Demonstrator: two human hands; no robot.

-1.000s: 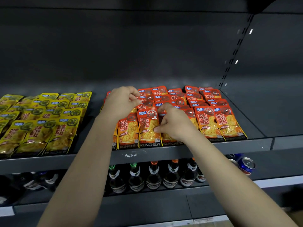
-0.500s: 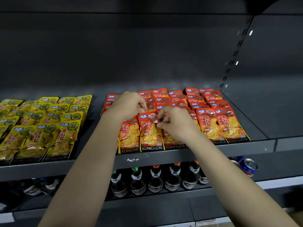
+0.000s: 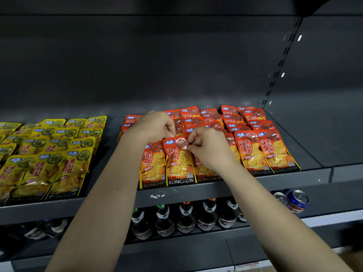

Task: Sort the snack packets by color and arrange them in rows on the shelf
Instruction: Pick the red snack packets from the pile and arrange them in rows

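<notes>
Rows of orange-red snack packets (image 3: 253, 150) lie flat on the right half of the dark shelf (image 3: 294, 173). Yellow snack packets (image 3: 64, 165) fill the left half in rows. At the front of the orange group lies one orange packet (image 3: 179, 165). My left hand (image 3: 155, 126) pinches its top left corner with curled fingers. My right hand (image 3: 206, 146) pinches its top right edge. Both hands cover the packets behind and beside it.
A bare strip of shelf separates the yellow and orange groups. The shelf's right end (image 3: 306, 142) beyond the orange packets is bare. Below, dark glass bottles (image 3: 186, 218) stand in a row and cans (image 3: 294, 199) lie at the right.
Both hands have come closer together over the front orange packet and now pinch its top edge. The camera has tilted slightly, so the shelf sits lower in view.
</notes>
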